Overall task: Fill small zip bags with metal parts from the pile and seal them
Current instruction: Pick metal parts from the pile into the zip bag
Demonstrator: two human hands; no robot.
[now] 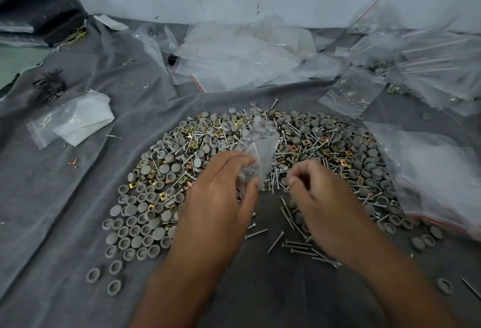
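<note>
Presently noted:
Left hand (216,197): pinched a small zip bag (256,152), which stood above its fingers.
Right hand (320,197): fingers curled over pile (208,161); contents indiscernible.

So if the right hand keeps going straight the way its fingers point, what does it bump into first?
Probably the small zip bag that the left hand holds. The right hand points up-left across the pile, its fingertips close to the bag's lower edge, though depth is hard to judge.

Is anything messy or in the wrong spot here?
Yes. A few round grey plastic caps and silver metal screws lie apart from the big mixed pile of parts on the grey cloth. Clear empty zip bags are heaped untidily behind it.
</note>
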